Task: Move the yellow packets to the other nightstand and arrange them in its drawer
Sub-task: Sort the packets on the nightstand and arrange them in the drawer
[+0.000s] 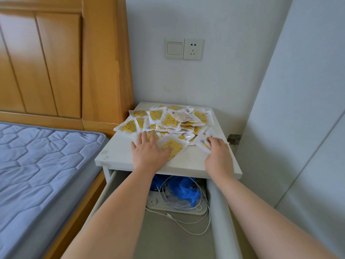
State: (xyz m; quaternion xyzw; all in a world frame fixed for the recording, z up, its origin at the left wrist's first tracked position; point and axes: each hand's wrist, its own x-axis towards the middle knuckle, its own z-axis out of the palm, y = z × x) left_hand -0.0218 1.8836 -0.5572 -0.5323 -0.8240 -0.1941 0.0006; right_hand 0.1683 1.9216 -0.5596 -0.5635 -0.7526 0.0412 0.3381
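A blue mattress and a wooden headboard flanked the left side of the white nightstand. Its open drawer jutted out under the front edge, holding a blue bag and a white cable. The yellow packets lay heaped across the back of the top. The left hand lay flat on the front of the pile, fingers spread. The right hand curled its fingers round a packet near the right edge.

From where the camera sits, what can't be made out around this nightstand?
Count of yellow packets: head view, they overlap in a heap.
Print on them: too small.
Back of the open drawer: hidden under the nightstand top and the left forearm.
Whether the right hand pinches a packet: its curled fingers hide it.
The other nightstand: outside the frame.
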